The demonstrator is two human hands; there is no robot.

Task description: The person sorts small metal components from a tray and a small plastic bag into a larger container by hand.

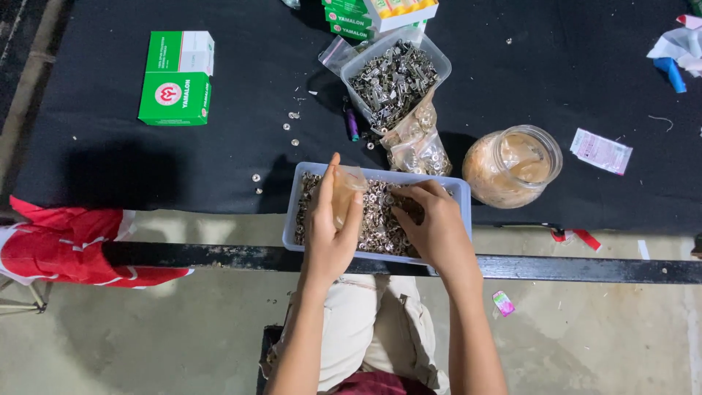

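Observation:
My left hand [329, 227] holds a small clear plastic bag [346, 189] upright over a pale rectangular tray [462, 192] filled with several small silver metal fittings [375, 223]. My right hand [431, 223] reaches into the tray beside the bag, fingers bent down onto the fittings as if pinching some. The tray sits at the near edge of a black-covered table [117, 161], partly over a dark metal bar [585, 268].
Behind the tray stand a clear tub of metal clips [395, 77], a filled plastic bag [418, 146] and a clear jar [513, 167]. A green and white box [178, 77] lies at left, more boxes [376, 14] at the back. Loose fittings [292, 132] dot the cloth. Red fabric [66, 245] hangs left.

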